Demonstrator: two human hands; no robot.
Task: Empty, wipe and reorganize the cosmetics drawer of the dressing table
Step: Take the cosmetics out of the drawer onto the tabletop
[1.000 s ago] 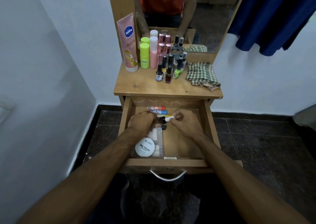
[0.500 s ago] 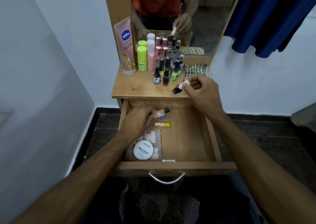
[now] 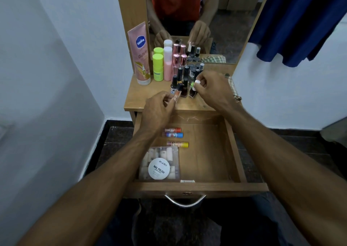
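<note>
Drawer (image 3: 232, 148) pulled right out, mostly bare wood inside. Three little tubes lying flat near the back left: red-capped (image 3: 173, 129), blue-capped (image 3: 173, 134), yellow-capped (image 3: 178, 144) a bit nearer the front. Clear pouch (image 3: 150, 161) of small bits at the front left corner, with a round white nail polish remover tub (image 3: 159, 168) sitting on top of it. Metal handle (image 3: 185, 201) on the drawer front.

Left hand (image 3: 157, 110) up over the front edge of the tabletop (image 3: 135, 99), fingers pinched on a small orange-ish bottle with a dark cap (image 3: 178, 92), held tilted just in front of the nail polish cluster. Looks to be off the wood but honestly hard to tell.

Right hand (image 3: 212, 90) further back and right, fingertips closed around a white cap (image 3: 197, 82) of a dark bottle (image 3: 192, 93) standing on the tabletop, right next to another dark polish (image 3: 184, 91). Touching the wood or just above, can't say.

Rest of the top pretty crowded: pink Vaseline tube (image 3: 140, 58) leaning against the mirror frame at the left, green stick (image 3: 157, 66), pink bottle (image 3: 167, 63), then a bunch of dark-capped polishes (image 3: 187, 71). Checked cloth (image 3: 231, 84) mostly hidden behind the right wrist. Mirror (image 3: 225, 20) behind everything, blue cloth (image 3: 300, 20) hanging at the upper right.
</note>
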